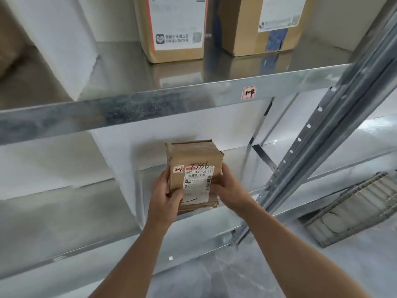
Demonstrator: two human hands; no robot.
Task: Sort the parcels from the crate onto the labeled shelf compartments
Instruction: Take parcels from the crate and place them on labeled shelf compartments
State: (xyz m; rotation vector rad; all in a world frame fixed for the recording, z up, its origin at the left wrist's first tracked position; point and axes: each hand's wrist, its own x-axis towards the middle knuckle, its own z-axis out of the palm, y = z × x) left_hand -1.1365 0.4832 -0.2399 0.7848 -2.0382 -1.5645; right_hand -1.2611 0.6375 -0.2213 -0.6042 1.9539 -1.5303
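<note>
**Both hands on the parcel at the lower shelf**

Head view: two bare forearms reach up from the bottom edge. The left hand (pixel 166 194) grips the left side of the parcel (pixel 193 160), fingers curled round it and thumb on the front face. The right hand (pixel 227 188) clasps the right edge in the same way. The parcel is a creased brown packet held upright, with a "2-4" sticker (pixel 178 169) and a printed slip facing the camera. It sits over the lower shelf (pixel 64 211), just right of the white divider (pixel 116 160). I cannot tell whether its base touches the shelf.

Above it, the top shelf (pixel 129 112) has a "1-4" label (pixel 248 92) on its front lip and carries two boxes (pixel 176 29). A post (pixel 322 147) stands to the right, and a corrugated cardboard sheet (pixel 354 207) lies beyond it. The crate is out of sight.

Risks, as I judge them:
- No label shows on the lower tier, so the match to 2-4 rests only on the 1-4 above. A miscount would misfile the parcel.
- The parcel is tall and soft, and it is near the front lip. If let go there, it could tip forward and fall.
- The divider looks thin, so a sideways shove could bend it.
- The layers at the parcel's base look loose and may catch on the lip.
</note>
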